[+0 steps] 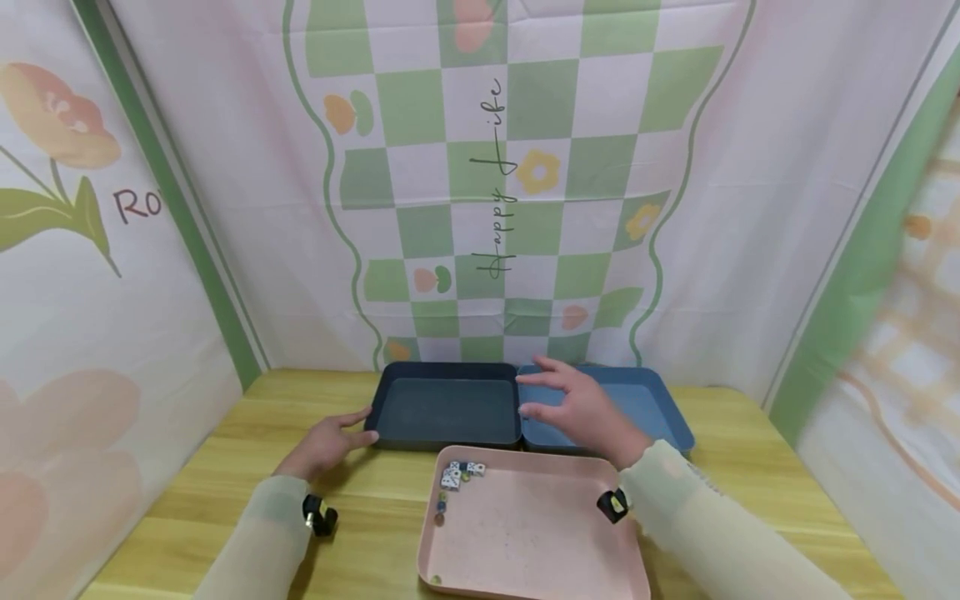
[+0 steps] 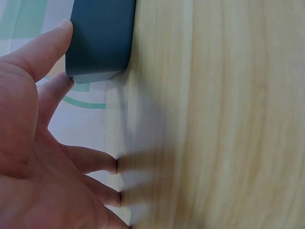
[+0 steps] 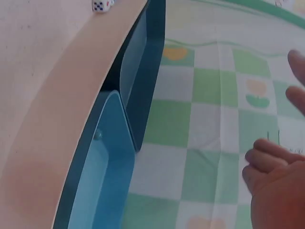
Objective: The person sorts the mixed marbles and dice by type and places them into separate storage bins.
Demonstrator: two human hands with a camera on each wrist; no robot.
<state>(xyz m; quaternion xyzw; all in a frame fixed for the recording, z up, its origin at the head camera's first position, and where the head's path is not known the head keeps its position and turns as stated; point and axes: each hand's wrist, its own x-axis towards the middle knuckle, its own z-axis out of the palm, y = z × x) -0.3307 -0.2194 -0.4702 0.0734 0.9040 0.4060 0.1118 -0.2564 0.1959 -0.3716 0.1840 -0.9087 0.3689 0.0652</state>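
My left hand is at the left end of a dark blue-green tray. Its thumb and index finger touch the tray's end near the rim, while the other fingers spread down to the table in the left wrist view. Over the left part of a lighter blue tray hovers my right hand, fingers apart and holding nothing. Inside that blue tray, a small round bead shows in the right wrist view. A pink tray in front bears white dice and several small coloured beads along its left side.
The trays stand on a wood-grain table, the two blue ones side by side at the back. Behind them hangs a green-checked curtain, and more printed cloth encloses both sides. The right forearm passes over the pink tray's right edge.
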